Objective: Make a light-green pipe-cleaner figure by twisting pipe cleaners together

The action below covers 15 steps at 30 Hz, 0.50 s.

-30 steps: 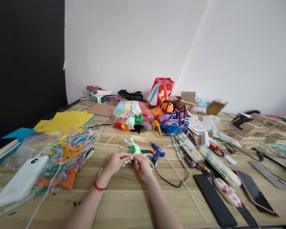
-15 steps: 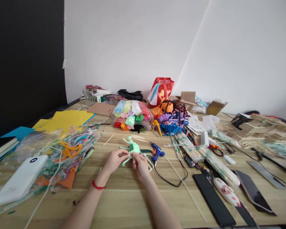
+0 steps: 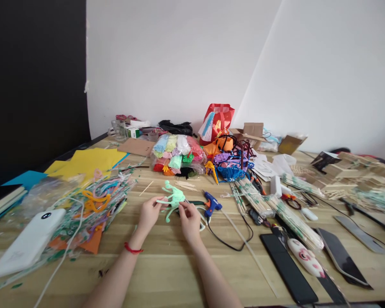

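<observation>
A mint-green pipe-cleaner figure [image 3: 174, 196] with thin curled limbs is held just above the wooden table [image 3: 167, 265], near its middle. My left hand [image 3: 148, 214], with a red string at the wrist, pinches one limb on the figure's left side. My right hand [image 3: 189, 219] pinches the figure's right side with thumb and forefinger. Both hands are closed on it. A blue glue gun [image 3: 211, 204] lies just right of my right hand, its black cord looping toward me.
Bags of coloured pipe cleaners [image 3: 177, 156] and a red bag [image 3: 217, 122] sit behind. At the left are yellow paper sheets [image 3: 90, 161], plastic packets [image 3: 93, 201] and a white power bank [image 3: 28, 241]. At the right lie wooden sticks [image 3: 276, 205], black phones [image 3: 288, 269] and a tablet [image 3: 342, 256].
Both hands have lifted and turned the green figure; it now sits slightly higher and further left, with its limbs spread to the left. My left hand has shifted to a limb.
</observation>
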Motion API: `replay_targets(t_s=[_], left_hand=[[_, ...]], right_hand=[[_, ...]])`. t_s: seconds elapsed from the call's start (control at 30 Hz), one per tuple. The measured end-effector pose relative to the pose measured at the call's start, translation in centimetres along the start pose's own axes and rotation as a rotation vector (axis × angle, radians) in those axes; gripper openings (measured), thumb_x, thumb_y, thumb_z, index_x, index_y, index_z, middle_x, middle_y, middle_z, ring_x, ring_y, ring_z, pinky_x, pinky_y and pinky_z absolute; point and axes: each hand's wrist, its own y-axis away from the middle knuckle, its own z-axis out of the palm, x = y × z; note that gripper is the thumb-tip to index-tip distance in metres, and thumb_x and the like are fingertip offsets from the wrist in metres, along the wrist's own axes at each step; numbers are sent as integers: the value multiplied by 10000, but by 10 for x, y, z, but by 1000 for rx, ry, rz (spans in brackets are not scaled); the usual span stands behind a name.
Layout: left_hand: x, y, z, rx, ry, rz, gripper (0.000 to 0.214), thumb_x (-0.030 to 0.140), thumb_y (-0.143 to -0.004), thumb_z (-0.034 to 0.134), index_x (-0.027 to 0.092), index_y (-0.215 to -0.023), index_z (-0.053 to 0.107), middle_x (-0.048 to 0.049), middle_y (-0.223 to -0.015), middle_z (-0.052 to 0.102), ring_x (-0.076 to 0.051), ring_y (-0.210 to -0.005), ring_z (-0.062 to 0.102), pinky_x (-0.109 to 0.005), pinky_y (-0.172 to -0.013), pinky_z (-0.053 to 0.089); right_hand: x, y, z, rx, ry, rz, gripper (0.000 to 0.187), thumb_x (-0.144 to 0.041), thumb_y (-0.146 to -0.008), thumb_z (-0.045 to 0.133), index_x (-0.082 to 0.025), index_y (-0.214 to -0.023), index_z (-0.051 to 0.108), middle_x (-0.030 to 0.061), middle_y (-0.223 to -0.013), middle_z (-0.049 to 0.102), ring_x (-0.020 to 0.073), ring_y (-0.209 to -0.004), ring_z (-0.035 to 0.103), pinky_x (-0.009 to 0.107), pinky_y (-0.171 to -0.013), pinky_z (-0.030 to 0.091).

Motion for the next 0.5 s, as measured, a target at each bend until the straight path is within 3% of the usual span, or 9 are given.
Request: replay_targets(t_s=[0.13,0.37,0.5], left_hand=[[-2,-2,-4,-48,-202,8,199,280,-769,487,183,-839,645,-64,-754,725,-196,-663,682,-267,-595,519],[4,0,-14,-132,-660,120,172,190,-755,473,212,-694,632,-25,-666,702,-158,-631,639,-204,-559,396],[7,0,-14,-97,-652,142,152,174,-746,477,213,-692,614,-25,-658,695,-156,-628,637,-204,-569,398]], right_hand=[[-6,2,-1,-56,71,-101,210,-316,-809,528,-185,-880,677,49,-810,589,127,-604,509,239,-549,428],[-5,4,0,-102,146,-111,173,-260,-807,517,-178,-807,669,46,-768,596,140,-623,526,252,-583,440],[1,4,2,-86,157,-71,183,-285,-798,521,-175,-808,667,49,-770,606,145,-617,534,266,-588,450]])
